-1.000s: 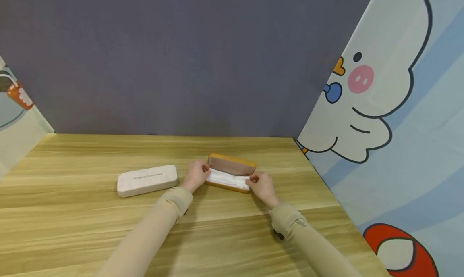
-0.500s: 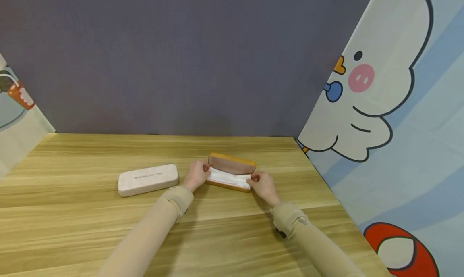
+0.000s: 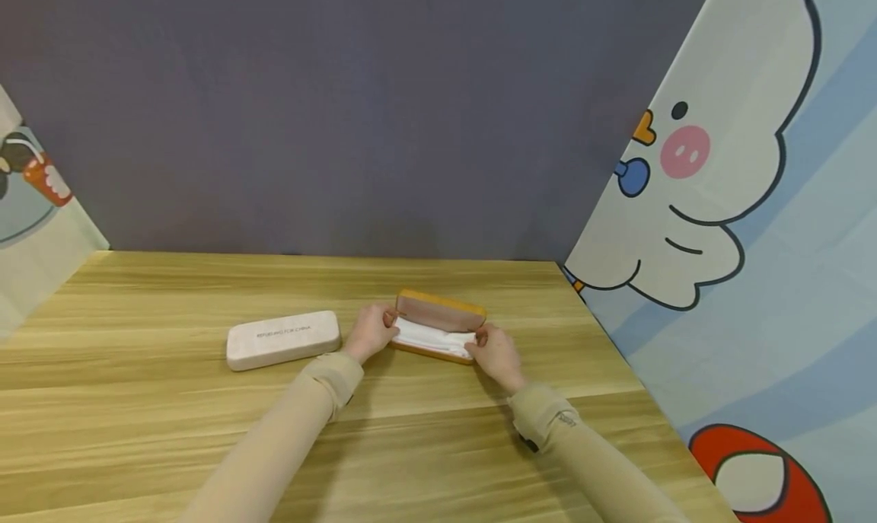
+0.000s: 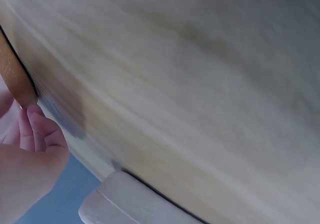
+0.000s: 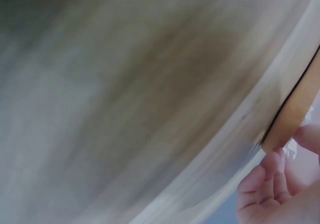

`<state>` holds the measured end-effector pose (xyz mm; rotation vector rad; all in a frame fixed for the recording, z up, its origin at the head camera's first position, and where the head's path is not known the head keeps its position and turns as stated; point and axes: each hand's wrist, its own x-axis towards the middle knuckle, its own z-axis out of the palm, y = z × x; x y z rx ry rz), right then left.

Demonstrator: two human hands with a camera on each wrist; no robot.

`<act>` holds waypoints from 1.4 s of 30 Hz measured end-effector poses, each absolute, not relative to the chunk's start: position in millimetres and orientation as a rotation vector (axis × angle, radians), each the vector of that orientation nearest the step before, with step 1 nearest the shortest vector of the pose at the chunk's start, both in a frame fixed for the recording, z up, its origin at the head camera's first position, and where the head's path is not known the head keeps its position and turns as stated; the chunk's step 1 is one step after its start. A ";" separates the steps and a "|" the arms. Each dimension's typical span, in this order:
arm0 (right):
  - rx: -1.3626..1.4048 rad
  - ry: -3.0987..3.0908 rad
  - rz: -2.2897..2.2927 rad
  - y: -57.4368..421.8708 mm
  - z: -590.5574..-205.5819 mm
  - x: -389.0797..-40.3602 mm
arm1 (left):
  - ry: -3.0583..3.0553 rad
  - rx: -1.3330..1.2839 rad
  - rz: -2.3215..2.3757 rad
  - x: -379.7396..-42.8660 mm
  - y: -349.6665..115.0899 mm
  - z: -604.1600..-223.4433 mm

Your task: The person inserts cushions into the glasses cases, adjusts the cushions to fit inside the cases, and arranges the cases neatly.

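Note:
An orange-brown glasses case (image 3: pixel 441 304) stands open on the table in the head view, its lid raised at the back. Folded white material, like cloth, (image 3: pixel 432 338) fills the bottom half. My left hand (image 3: pixel 370 331) grips the case's left end between thumb and curled fingers. At the right end, my right hand (image 3: pixel 496 354) pinches the case the same way. The left wrist view shows the left fingers (image 4: pixel 42 126) at the corner of the brown shell (image 4: pixel 15 76). In the right wrist view the other end of the shell (image 5: pixel 295 114) lies between thumb and fingers (image 5: pixel 270 179).
A closed pale glasses case (image 3: pixel 284 341) with printed lettering lies to the left of my left hand. Underneath is a wood-grain table (image 3: pixel 425 447). A dark grey panel (image 3: pixel 329 112) rises behind it, and a cartoon-printed sheet (image 3: pixel 726 203) hangs at the right.

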<state>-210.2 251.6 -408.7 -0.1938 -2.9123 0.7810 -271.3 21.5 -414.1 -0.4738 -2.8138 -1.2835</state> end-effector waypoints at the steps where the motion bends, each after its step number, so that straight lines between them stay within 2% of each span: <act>1: -0.198 -2.913 0.777 251.7 -409.2 -210.5 | -2.820 -0.482 -1.277 -271.6 21.3 -414.1; 12: -0.150 -2.879 0.888 261.3 -409.5 -208.6 | -2.912 -0.531 -1.310 -271.8 17.8 -411.6; 20: -0.189 -2.931 0.946 275.6 -402.8 -207.6 | -2.946 -0.667 -1.342 -269.6 15.1 -399.9; 29: 0.000 -2.957 1.044 273.4 -395.0 -208.9 | -2.932 -0.796 -1.316 -272.3 10.8 -396.0; 36: 0.187 -2.968 0.822 265.7 -394.9 -209.6 | -2.957 -0.831 -1.242 -272.9 10.9 -396.5; 42: 0.223 -2.970 0.703 264.2 -394.5 -208.6 | -2.946 -0.810 -1.164 -275.0 11.5 -399.2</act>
